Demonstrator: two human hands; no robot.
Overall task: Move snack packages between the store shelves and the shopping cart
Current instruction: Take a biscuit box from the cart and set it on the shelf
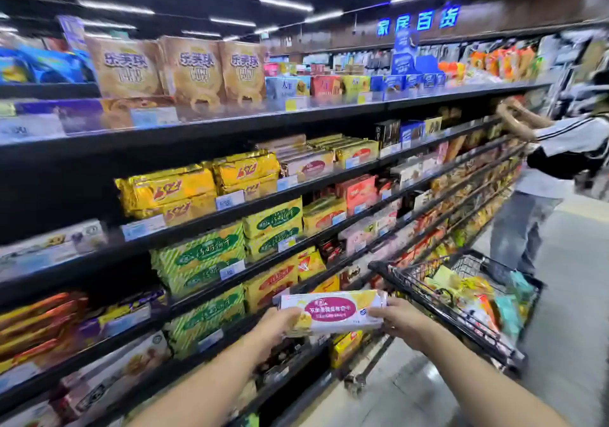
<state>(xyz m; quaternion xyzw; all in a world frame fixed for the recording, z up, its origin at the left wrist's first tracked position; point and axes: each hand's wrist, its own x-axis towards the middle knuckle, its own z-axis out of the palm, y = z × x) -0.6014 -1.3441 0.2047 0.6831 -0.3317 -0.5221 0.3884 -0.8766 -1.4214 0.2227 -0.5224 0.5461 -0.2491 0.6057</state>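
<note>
A long white biscuit package (333, 311) with a magenta oval label is held level in front of me, between the shelves and the cart. My left hand (275, 326) grips its left end. My right hand (400, 323) grips its right end. The black wire shopping cart (438, 311) stands just right of the package and holds several snack packs. The store shelves (197, 225) run along the left, stocked with yellow, green and orange snack packages.
Another person (547, 176) stands beyond the cart at the right, reaching toward the shelves. Grey aisle floor (566, 328) lies right of the cart. The shelf edges carry price tags.
</note>
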